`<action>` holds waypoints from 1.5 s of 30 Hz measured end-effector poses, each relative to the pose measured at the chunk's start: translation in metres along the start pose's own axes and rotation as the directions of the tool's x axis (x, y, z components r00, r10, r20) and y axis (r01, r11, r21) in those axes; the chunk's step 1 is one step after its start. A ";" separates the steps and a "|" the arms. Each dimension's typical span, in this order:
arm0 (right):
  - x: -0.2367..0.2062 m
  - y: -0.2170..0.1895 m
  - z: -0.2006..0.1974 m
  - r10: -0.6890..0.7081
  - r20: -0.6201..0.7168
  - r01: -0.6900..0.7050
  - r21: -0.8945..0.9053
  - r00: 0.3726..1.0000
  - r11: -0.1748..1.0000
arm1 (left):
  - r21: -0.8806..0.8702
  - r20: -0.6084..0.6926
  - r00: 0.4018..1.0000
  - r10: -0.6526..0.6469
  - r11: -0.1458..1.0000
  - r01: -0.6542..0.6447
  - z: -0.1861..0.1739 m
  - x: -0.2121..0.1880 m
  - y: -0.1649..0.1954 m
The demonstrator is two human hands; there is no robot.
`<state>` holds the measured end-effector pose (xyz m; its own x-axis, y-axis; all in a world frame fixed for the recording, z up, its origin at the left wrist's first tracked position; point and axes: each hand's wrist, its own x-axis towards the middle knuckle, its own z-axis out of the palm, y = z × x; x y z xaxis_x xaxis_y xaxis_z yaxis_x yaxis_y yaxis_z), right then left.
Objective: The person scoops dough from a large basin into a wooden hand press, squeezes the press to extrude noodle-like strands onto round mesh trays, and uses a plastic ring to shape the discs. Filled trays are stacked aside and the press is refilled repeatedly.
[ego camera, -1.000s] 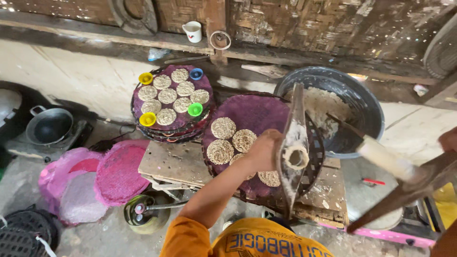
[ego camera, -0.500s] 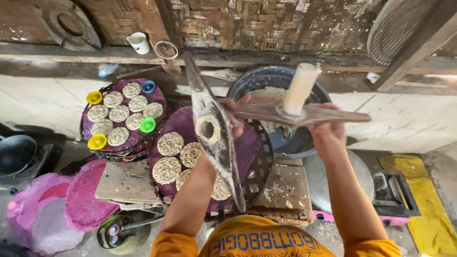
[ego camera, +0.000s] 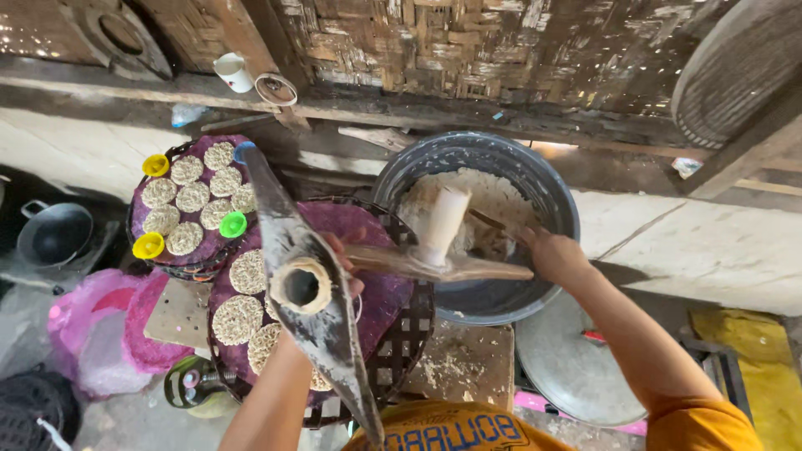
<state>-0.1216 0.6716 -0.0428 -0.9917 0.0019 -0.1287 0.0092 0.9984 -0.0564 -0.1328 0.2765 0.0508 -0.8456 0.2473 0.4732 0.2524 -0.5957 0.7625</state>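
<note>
Since half a second ago both hands have dropped lower and the plunger board has swung down over the grey basin (ego camera: 476, 159), where before it was held level above it. Left hand (ego camera: 338, 276) is closed around the ringed metal paddle (ego camera: 311, 301), a long blade with one round mould at its middle, held edge-up over the near tray (ego camera: 401, 334). Right hand (ego camera: 551, 255) grips the end of the plunger board (ego camera: 439, 266), one flat wooden piece with one white cylinder standing on it; its fingers are wrapped shut on the wood, just inside the basin's right rim.

One basin, holding a heap of white crumbly mix. Left of the basin lie two round woven trays lined with purple cloth. On the near tray about four pressed round cakes (ego camera: 236, 319) show, others hidden by the paddle. The far tray (ego camera: 167, 267), further left of the basin, carries about eight cakes and four small plastic cups: two yellow, one green, one blue.

Below the basin lies one round metal lid (ego camera: 568, 367) and a crumb-strewn wooden board (ego camera: 464, 367). Behind the basin runs a wooden ledge under a woven bamboo wall, with one white cup (ego camera: 232, 72) on it.
</note>
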 end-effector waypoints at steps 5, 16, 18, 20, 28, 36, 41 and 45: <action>0.047 0.022 -0.003 -0.219 -0.075 0.209 -0.117 0.973 0.971 | 0.038 -0.111 0.988 0.110 0.994 -0.106 -0.009 0.008 -0.005; 0.109 0.041 0.069 -0.106 0.066 0.113 -0.110 0.992 0.987 | 0.093 -0.215 0.958 0.190 0.981 -0.173 -0.016 -0.004 -0.006; 0.110 0.041 0.078 -0.127 0.082 0.125 0.021 0.989 0.992 | 0.094 -0.222 0.957 0.187 0.981 -0.170 -0.016 -0.006 -0.008; 0.113 0.037 0.084 -0.337 -0.074 0.339 0.020 0.939 0.941 | 0.092 -0.225 0.957 0.185 0.981 -0.169 -0.016 -0.006 -0.011; 0.117 0.006 0.079 -0.342 0.234 0.371 -0.091 0.910 0.924 | 0.095 -0.194 0.967 0.168 0.984 -0.152 -0.015 -0.008 -0.021; 0.111 -0.015 0.092 -0.278 0.096 0.268 0.111 0.956 0.957 | 0.201 -0.087 0.961 0.263 0.949 -0.242 -0.001 -0.001 -0.032; 0.106 -0.027 0.097 -0.282 0.117 0.263 0.151 0.952 0.953 | 0.172 -0.081 0.980 0.183 0.971 -0.167 0.007 0.005 -0.030; 0.099 -0.034 0.099 -0.294 0.125 0.272 0.164 0.948 0.948 | 0.173 -0.084 0.985 0.150 0.976 -0.133 0.009 0.007 -0.028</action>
<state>-0.2076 0.6319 -0.1516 -0.9266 -0.2985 -0.2287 -0.2401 0.9377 -0.2512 -0.1415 0.3022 0.0370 -0.8348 0.0903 0.5431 0.4404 -0.4824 0.7571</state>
